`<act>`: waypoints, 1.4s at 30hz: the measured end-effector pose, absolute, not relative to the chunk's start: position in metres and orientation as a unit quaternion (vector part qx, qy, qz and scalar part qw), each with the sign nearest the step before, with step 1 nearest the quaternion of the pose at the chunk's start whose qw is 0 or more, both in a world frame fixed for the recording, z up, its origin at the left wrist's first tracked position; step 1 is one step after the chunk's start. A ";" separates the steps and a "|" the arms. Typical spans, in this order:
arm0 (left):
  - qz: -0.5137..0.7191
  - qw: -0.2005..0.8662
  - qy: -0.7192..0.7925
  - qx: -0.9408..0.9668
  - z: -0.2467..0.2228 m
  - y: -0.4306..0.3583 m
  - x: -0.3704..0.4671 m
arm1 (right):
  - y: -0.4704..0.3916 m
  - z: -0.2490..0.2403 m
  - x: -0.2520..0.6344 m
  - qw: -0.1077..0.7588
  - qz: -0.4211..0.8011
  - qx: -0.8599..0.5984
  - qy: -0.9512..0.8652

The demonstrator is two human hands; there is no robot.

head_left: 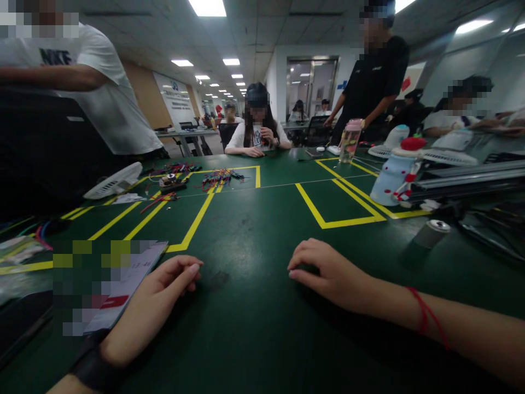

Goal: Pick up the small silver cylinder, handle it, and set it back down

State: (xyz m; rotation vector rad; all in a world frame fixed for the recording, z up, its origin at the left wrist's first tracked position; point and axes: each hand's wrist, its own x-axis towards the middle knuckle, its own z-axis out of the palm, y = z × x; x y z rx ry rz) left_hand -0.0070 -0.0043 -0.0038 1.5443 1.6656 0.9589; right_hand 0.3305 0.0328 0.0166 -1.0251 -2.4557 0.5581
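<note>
both hands lie flat on the green table (254, 328), palms down, and hold nothing. the left hand (158, 298) rests with its fingers loosely curled, released, just beside the corner of a paper sheet (131, 273) that lies at the left edge; it seems to touch or almost touch the paper, i cannot tell which. a dark band sits on that wrist. the right hand (328, 273) is also relaxed and empty, fingers bent a little, and a thin red string (426, 314) goes around its wrist. between the two hands is only bare table surface, a smooth matte mat with a few dull marks.

yellow tape lines (197, 221) divide the mat into rectangular areas, probably to mark work places. well apart from the right hand, to its right, a small metal cylinder (430, 232) lies tilted. further away stands a pale blue bottle with a red cap (396, 175), rounded and plastic, and a clear pink bottle (350, 141). on the far left side lie bundles of coloured wires (219, 178) and a white fan (115, 181). a seated person (257, 134) is at the far end of the table.
</note>
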 end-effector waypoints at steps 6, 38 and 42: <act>0.353 0.329 0.640 0.598 -0.007 -0.002 -0.007 | 0.034 0.052 0.469 0.268 -0.047 -0.620 -0.735; 0.350 0.309 0.644 0.606 -0.002 -0.005 -0.002 | 0.036 0.056 0.562 0.177 0.057 -0.828 -0.528; 0.347 0.316 0.641 0.607 -0.002 -0.005 -0.002 | 0.034 0.056 0.558 0.189 0.059 -0.836 -0.513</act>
